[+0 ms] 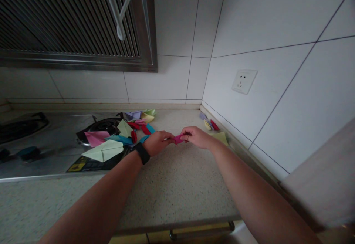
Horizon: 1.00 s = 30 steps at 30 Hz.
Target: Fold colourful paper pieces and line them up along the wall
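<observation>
A small piece of folded magenta paper point(178, 139) is pinched between my two hands, just above the speckled countertop point(180, 185). My left hand point(158, 142), with a black watch on the wrist, grips its left end. On the right end, the fingers of my right hand point(195, 137) are closed. Left of my hands lies a spread of folded paper pieces, among them a pale green one point(104, 150), a pink one point(97, 138) and a blue one point(119, 139). Partly behind my right wrist is a yellow-green paper point(220, 137).
A gas stove point(55, 162) occupies the left, with some folded papers resting on it. Small folded papers point(210, 122) sit by the right wall. Overhead at left hangs a range hood point(74, 26). A wall socket point(244, 81) and a drawer handle point(202, 231) are also visible.
</observation>
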Each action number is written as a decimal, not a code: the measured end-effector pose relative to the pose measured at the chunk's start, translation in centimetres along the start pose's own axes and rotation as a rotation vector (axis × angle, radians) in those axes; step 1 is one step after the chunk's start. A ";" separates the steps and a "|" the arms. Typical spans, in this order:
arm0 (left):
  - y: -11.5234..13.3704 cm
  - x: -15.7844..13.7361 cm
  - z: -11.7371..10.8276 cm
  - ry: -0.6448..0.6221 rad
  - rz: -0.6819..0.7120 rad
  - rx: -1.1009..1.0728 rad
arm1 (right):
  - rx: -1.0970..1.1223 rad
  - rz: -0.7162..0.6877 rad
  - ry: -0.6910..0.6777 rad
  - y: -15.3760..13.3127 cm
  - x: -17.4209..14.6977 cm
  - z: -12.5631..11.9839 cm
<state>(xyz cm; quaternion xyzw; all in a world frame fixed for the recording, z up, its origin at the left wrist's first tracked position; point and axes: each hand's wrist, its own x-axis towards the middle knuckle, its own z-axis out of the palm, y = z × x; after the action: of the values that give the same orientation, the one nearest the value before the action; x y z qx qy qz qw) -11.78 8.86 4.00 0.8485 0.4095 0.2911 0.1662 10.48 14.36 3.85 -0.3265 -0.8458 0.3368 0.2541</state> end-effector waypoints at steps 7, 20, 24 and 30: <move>-0.3 0.2 0.3 0.176 0.003 0.087 | 0.108 0.008 0.073 -0.2 -0.1 -0.2; -0.6 0.4 -0.3 0.266 0.133 0.085 | 0.325 0.064 -0.045 -1.3 -0.6 -0.1; -0.6 0.3 -0.2 0.281 0.103 0.063 | 0.352 0.142 -0.074 -0.3 -0.4 0.1; -0.5 0.6 0.8 0.311 0.076 -0.124 | 0.402 0.162 -0.141 0.3 -0.2 0.5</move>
<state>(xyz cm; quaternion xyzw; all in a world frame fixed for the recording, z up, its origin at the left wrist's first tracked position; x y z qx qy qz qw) -11.33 9.62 3.36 0.7961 0.3793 0.4497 0.1419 10.39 14.21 3.26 -0.3117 -0.7486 0.5396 0.2265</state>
